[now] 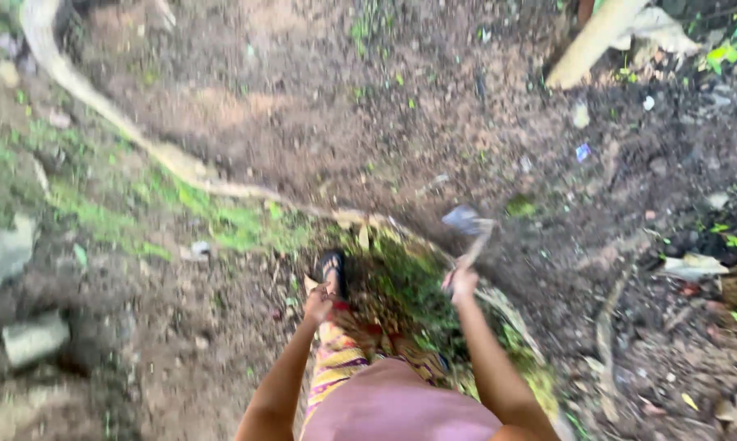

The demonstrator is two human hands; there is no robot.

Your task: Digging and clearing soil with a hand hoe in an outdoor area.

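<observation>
Right hand [464,283]: closed around the wooden handle of a small hoe-like tool [469,231]; arm extended forward.
Tool: blurred; grey metal head raised above the hand, over bare brown soil, just right of the mossy patch.
Left hand [318,305]: held low beside the patterned skirt [341,357]; finger state cannot be told, frame too blurred.
Foot: dark sandal [333,269] planted on the ground just ahead of the left hand.
Ground: long pale root [152,147] crossing from upper left; green moss [221,216] alongside it; grey stones [33,336] at left.
</observation>
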